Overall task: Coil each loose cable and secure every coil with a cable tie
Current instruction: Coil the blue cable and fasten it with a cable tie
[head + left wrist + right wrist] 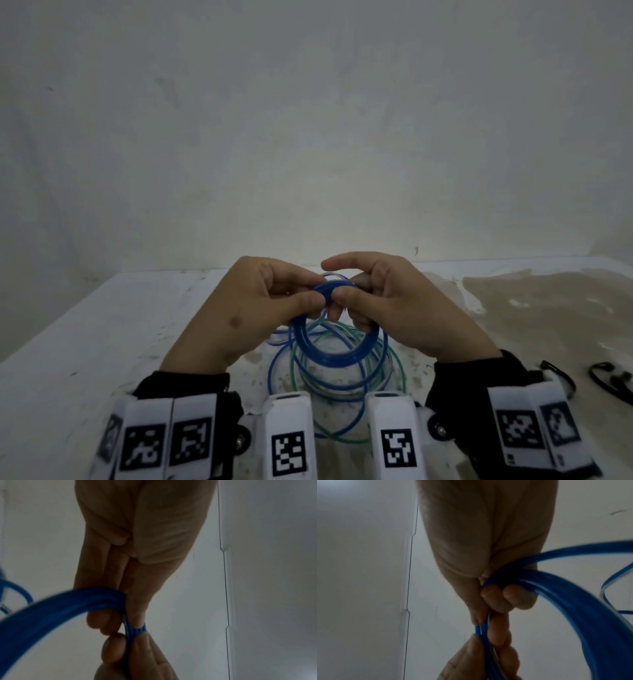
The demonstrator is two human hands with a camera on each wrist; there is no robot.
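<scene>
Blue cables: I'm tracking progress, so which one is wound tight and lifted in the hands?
The thick blue coil, pinched at its top by the left hand and right hand. The loose blue and green loops lie spread on the table beneath it.

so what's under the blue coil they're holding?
Loose loops of blue and green cable on the table. The blue coil, both hands and the wrist cameras cover part of that pile.

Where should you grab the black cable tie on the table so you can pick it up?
I'd pinch the black cable tie at the middle of its curved strap, coming straight down from above with thumb and finger. It lies flat on the table, to the right of the right hand, with nothing over it. It is too small to see more.
</scene>
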